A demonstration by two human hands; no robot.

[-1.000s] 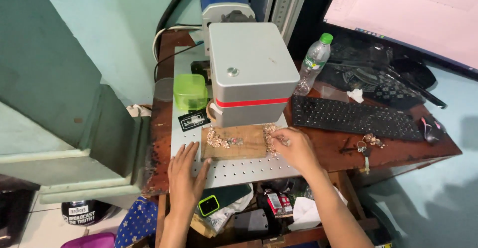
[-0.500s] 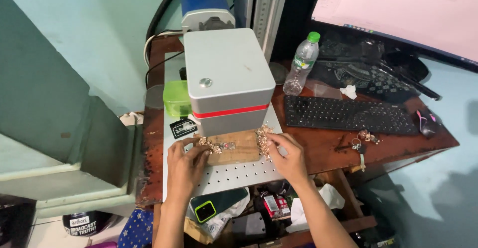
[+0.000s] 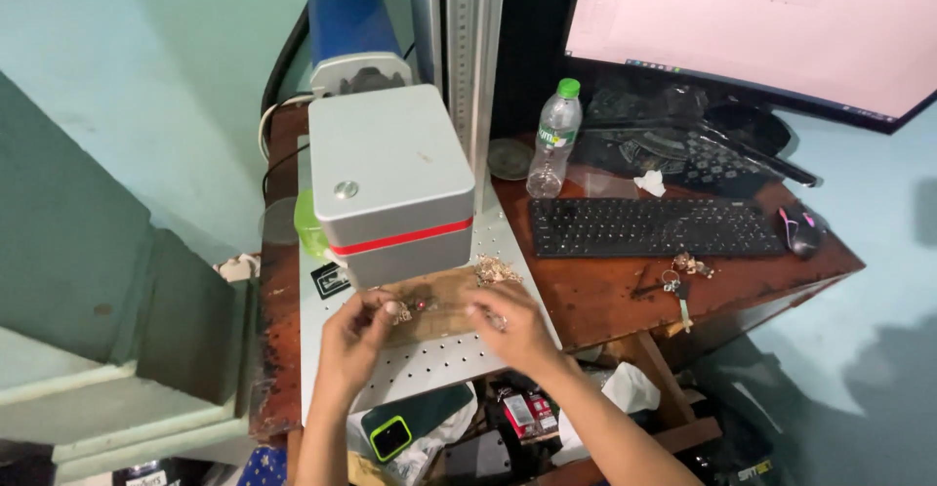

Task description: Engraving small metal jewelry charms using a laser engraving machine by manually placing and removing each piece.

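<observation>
Wooden board (image 3: 441, 312) lies flat on the perforated metal plate (image 3: 439, 359) directly under the grey box-shaped head (image 3: 390, 182) of the machine, its far edge tucked beneath the head's red stripe. A small red dot of light shows on the board's surface near its middle. A heap of small metal pieces (image 3: 496, 271) sits at the board's right far corner.

Left hand (image 3: 353, 342) hovers at the board's left end, fingers curled in narrowly, fingertips pinched together on a small metal piece; what exactly it grips is too small to tell. Right hand (image 3: 508, 322) rests over the board's right end, fingers bent and loosely closed, touching the wood; whether it holds a piece cannot be told, because the hand is blurred.

To the right, on the reddish-brown desk (image 3: 605, 291), stand a clear plastic bottle with a green cap (image 3: 553, 139), a black keyboard (image 3: 656, 226), a dark mouse (image 3: 798, 230) and a bunch of keys (image 3: 681, 273). A lit monitor (image 3: 752, 20) stands behind.
</observation>
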